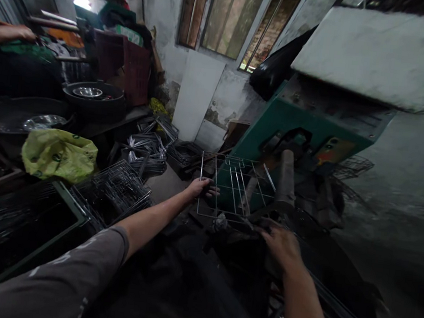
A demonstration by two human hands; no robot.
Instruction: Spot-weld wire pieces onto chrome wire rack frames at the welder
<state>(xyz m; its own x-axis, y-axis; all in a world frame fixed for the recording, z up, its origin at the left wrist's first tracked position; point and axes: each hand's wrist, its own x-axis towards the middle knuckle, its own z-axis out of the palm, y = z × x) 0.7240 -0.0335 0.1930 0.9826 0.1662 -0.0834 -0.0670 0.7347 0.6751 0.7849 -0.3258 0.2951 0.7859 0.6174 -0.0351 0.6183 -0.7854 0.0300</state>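
My left hand (203, 188) is closed at the left side of a wire rack (236, 186), with the thumb over the frame wire. The rack is a thin metal grid, held tilted in front of a green machine (261, 134). Near the rack's close right corner my right hand (277, 242) has its fingers curled together. What it pinches is dark and blurred; I cannot make it out. A thick round metal bar (287, 178) of the machine stands just right of the rack, above my right hand.
Stacks of bent wire frames (146, 151) and wire grids (112, 191) lie left, by a yellow-green bag (59, 154) and a dark green-edged bin (71, 201). Black basins (96, 102) stand behind. Another person's hand (19, 33) is at far left. Long rods (347, 317) extend lower right.
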